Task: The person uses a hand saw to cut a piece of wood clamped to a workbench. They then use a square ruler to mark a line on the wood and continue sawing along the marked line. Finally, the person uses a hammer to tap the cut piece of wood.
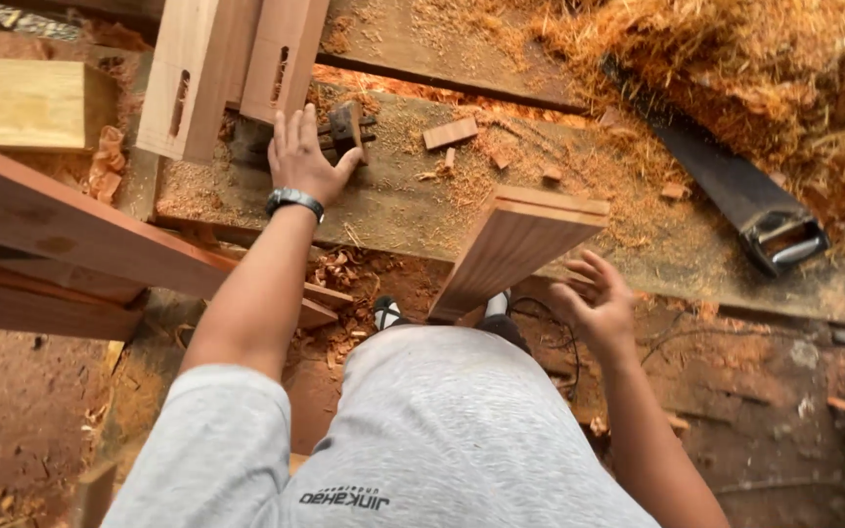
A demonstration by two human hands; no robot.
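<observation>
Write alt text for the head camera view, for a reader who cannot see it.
A person's left hand rests on a small dark tool on a sawdust-covered workbench, while the open right hand hovers beside a tilted wooden board. A handsaw lies at right.

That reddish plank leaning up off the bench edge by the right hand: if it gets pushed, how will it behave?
The plank looks like thick solid wood, so probably stiff and fairly heavy. It stands tilted with the right hand apart from it, so a sideways push may tip it. Sawdust on the workbench might let it slide.
</observation>
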